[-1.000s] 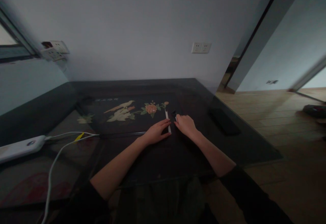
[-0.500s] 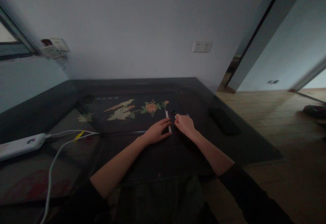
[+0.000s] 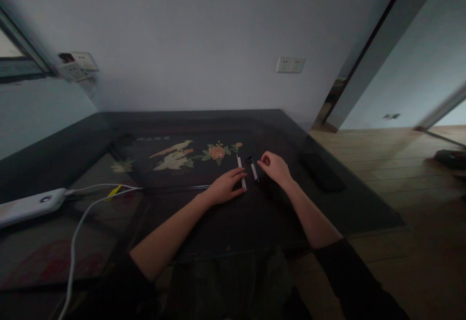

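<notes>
The left hand [image 3: 226, 187] lies flat and open, fingertips touching the thin white strip [image 3: 241, 172], while the right hand [image 3: 276, 168], loosely curled and holding nothing, hovers just right of the short dark strip [image 3: 254, 168] lying beside the white one. Both strips sit mid-way on the dark glass-topped table [image 3: 204, 223], far from its edges, with bare surface right up to a flat black slab [image 3: 322, 171]. Half a second ago the right hand covered the dark strip; now it has lifted off and shifted right.

right hand [image 3: 277, 168] has lifted off the dark strip [image 3: 254, 169], uncovering it.
</notes>
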`<action>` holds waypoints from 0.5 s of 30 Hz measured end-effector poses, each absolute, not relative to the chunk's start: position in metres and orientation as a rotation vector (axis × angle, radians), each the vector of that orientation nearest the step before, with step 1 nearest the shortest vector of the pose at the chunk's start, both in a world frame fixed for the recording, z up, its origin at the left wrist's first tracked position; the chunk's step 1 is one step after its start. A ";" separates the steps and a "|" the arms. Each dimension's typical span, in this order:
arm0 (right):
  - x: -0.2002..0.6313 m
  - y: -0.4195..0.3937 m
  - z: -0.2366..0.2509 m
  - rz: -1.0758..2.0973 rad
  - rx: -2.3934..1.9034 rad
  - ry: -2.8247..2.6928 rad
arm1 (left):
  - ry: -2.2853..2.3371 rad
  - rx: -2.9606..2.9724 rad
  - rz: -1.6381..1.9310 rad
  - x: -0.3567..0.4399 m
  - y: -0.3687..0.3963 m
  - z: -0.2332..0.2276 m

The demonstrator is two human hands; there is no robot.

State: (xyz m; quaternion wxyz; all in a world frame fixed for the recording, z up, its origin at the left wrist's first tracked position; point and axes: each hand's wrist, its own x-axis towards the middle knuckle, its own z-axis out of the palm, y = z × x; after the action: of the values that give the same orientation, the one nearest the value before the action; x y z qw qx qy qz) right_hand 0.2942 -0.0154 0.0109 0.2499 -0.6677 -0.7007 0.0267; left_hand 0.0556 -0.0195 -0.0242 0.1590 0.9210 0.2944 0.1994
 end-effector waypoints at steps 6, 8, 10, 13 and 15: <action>0.336 -0.002 -0.010 0.210 -1.715 -2.059 | 0.837 2.632 0.583 0.056 -0.019 -0.026; 0.340 0.000 -0.016 0.191 -1.742 -2.076 | 0.848 2.629 0.573 0.056 -0.019 -0.025; 0.340 0.002 -0.020 0.179 -1.761 -2.081 | 0.855 2.626 0.565 0.056 -0.019 -0.024; 0.338 0.003 -0.023 0.176 -1.769 -2.080 | 0.853 2.620 0.565 0.057 -0.020 -0.023; 0.338 0.002 -0.023 0.176 -1.773 -2.075 | 0.851 2.615 0.566 0.057 -0.020 -0.023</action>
State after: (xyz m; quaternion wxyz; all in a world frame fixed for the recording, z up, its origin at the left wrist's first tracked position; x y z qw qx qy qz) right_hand 0.3376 0.0022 -0.0228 0.2021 -0.6348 -0.7431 0.0631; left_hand 0.0570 -0.0201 -0.0228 0.1663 0.9184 0.2990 0.1988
